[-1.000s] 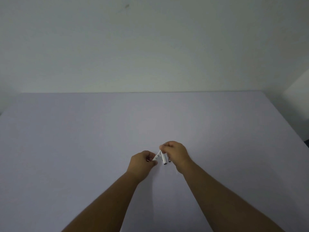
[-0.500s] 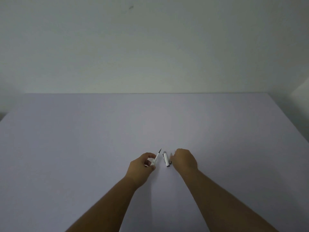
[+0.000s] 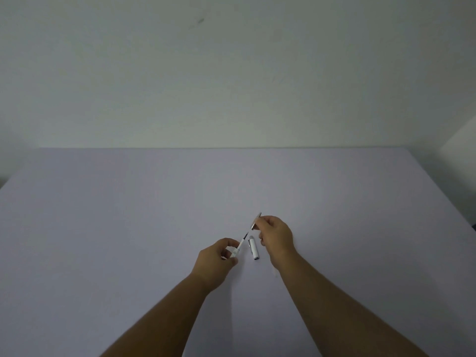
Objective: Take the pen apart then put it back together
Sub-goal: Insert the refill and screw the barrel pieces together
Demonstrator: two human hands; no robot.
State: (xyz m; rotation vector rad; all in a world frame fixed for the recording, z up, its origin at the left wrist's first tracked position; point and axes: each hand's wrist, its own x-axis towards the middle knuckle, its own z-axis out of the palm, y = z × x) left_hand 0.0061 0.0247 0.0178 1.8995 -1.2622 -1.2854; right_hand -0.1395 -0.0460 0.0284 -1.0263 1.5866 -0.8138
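Head view: pen in three parts. Left hand (image 3: 215, 256) pinches thin refill (image 3: 240, 246) low down. Right hand (image 3: 277, 234) pinches small silvery piece (image 3: 255, 222). White cap (image 3: 254, 250) lies on desk (image 3: 103, 228) between hands. Parts look light, stiff, maybe slippery; hold refill by middle, not tip.

The counter (image 3: 103, 215) lies bare to the left, right and far side. Only 1 obstacle rests on it: the pen cap (image 3: 254, 249), in the narrow gap between the left hand (image 3: 215, 258) and right hand (image 3: 277, 237).
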